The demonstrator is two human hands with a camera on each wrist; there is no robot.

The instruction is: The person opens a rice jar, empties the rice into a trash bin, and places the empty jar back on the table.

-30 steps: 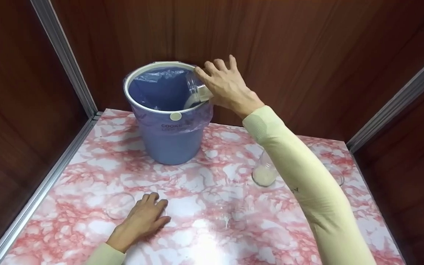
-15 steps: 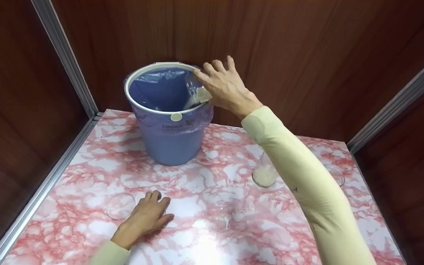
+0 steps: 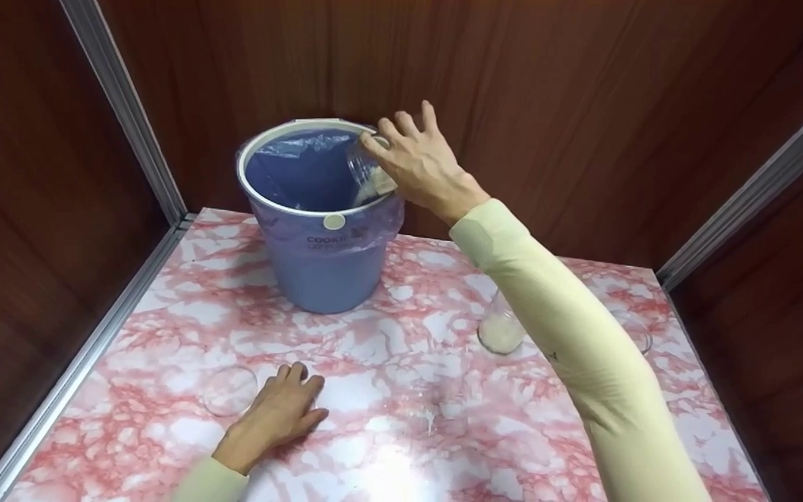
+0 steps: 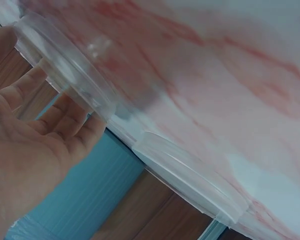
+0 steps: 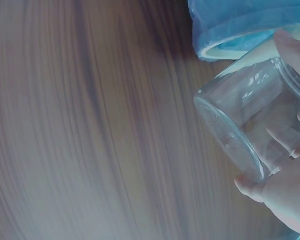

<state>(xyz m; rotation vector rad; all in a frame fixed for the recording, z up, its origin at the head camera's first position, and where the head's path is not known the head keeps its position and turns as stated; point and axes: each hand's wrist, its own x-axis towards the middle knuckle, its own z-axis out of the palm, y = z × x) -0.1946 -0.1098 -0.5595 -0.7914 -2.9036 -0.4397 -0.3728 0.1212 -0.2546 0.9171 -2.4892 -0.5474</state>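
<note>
Centrally, in the head view, a jar (image 3: 362, 166) is grasped by the right hand (image 3: 419, 164) and is held tilted, its mouth over the opening of a blue bin (image 3: 328, 279); pale grains (image 3: 380, 183) are seen within the glass. The bin, lined with a thin bag (image 3: 368, 238), is stood at the back of a red-and-white marbled table (image 3: 185, 432), near a wooden panel (image 3: 548, 104). The left hand (image 3: 276, 418) is rested low on the table. A clear disc (image 3: 229, 390) is laid just beside it. A second jar (image 3: 501, 333), with pale contents at its base, is partly hidden by the right sleeve (image 3: 569, 328).

In the left wrist view, a clear lid (image 4: 75, 70) is touched along its rim by the loosely bent fingers of the left hand; no firm hold on it is shown. The clear disc is seen near it, well clear of the fingers.

In the right wrist view, the jar's base is turned toward the camera side, and the glass is encircled by the right hand, some fingers being seen through it. Pale material is gathered along one wall, and the bin's rim is seen behind.
</note>
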